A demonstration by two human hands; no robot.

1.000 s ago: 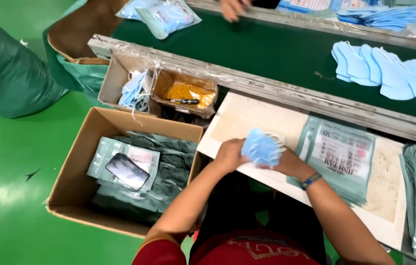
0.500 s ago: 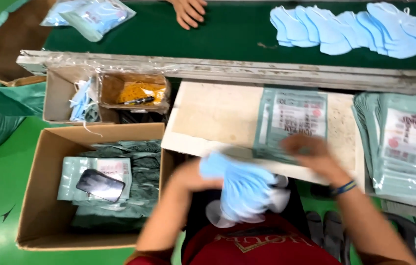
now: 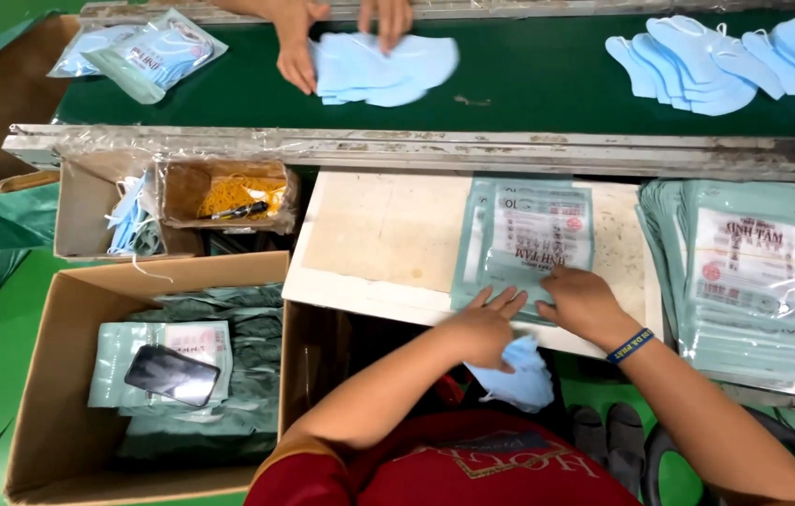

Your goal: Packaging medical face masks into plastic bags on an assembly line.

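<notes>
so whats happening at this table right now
A person at a pale work board has both hands on a flat printed pouch. The right hand presses its lower edge, and the left hand rests beside it over a bundle of blue face masks near the lap. Across the green belt, another person's hands gather more masks.

You have two hands [image 3: 482, 328] [image 3: 585, 302] at six o'clock, and two more hands [image 3: 296, 47] [image 3: 386, 19] work at twelve. Three boxes [image 3: 41, 440] [image 3: 79, 220] [image 3: 229, 192] sit at nine, two pouch stacks [image 3: 528, 234] [image 3: 753, 281] at three, one phone [image 3: 172, 375] at eight.
</notes>
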